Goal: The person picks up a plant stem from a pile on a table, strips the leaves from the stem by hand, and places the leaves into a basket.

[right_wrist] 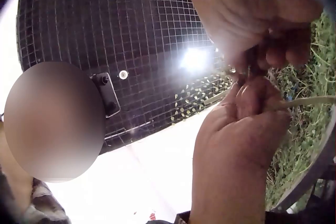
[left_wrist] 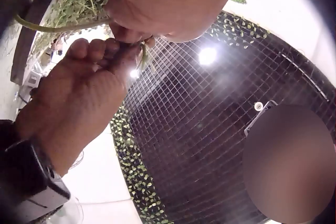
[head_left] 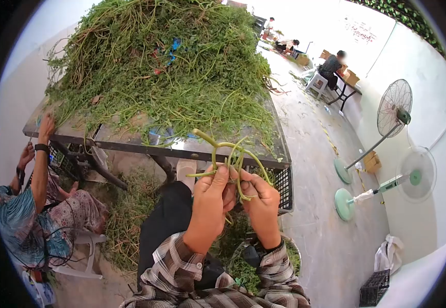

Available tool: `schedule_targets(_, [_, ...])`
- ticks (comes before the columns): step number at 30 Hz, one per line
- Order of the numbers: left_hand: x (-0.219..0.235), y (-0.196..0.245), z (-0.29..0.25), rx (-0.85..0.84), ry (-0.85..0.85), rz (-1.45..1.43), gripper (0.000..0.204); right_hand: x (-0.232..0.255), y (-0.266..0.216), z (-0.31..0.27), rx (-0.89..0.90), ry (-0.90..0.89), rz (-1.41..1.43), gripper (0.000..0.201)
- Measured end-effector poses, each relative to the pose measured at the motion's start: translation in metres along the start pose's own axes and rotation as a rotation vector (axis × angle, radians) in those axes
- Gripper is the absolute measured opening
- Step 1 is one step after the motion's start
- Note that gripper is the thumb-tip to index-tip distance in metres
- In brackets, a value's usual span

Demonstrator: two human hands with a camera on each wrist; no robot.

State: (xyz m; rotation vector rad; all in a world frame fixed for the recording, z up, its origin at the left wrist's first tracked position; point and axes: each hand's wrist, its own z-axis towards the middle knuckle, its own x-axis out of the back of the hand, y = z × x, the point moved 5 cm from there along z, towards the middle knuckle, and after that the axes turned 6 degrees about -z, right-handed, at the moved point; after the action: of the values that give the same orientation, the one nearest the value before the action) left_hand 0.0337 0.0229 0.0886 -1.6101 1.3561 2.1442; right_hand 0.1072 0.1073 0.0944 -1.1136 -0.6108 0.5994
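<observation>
Just off the table's front edge, both hands meet around a forked green plant stem [head_left: 214, 149]. My left hand [head_left: 207, 208] grips the thick stem between thumb and fingers. Thinner, curled stems [head_left: 242, 187] are pinched in my right hand [head_left: 262, 205], its fingertips close beside the left ones. The left wrist view has the left hand [left_wrist: 168, 3] at the top and one long stem [left_wrist: 63, 26] sticking out from the fingers. In the right wrist view, the fingertips of both hands come together, partly hiding the stems between them.
A large heap of leafy stems [head_left: 161, 77] covers the table [head_left: 182, 150]. Beneath the hands stands a basket of greens [head_left: 243, 269]; a black crate [head_left: 284, 187] is under the table. Another person [head_left: 33, 210] sits at left. Two fans [head_left: 344, 172] stand right.
</observation>
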Motion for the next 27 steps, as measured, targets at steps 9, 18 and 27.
schedule_targets(9, [0.010,0.019,0.002,-0.160,0.095,0.016,0.021,0.029,0.054,-0.014,-0.301,0.087,0.070,0.021])
schedule_targets(18, [0.010,0.008,0.010,0.007,0.010,0.013,0.023,0.043,0.054,-0.013,-0.213,-0.089,-0.222,0.026])
schedule_targets(27, [0.010,-0.010,0.013,0.157,0.010,0.030,0.024,-0.005,0.023,0.030,-0.091,-0.251,0.286,0.020])
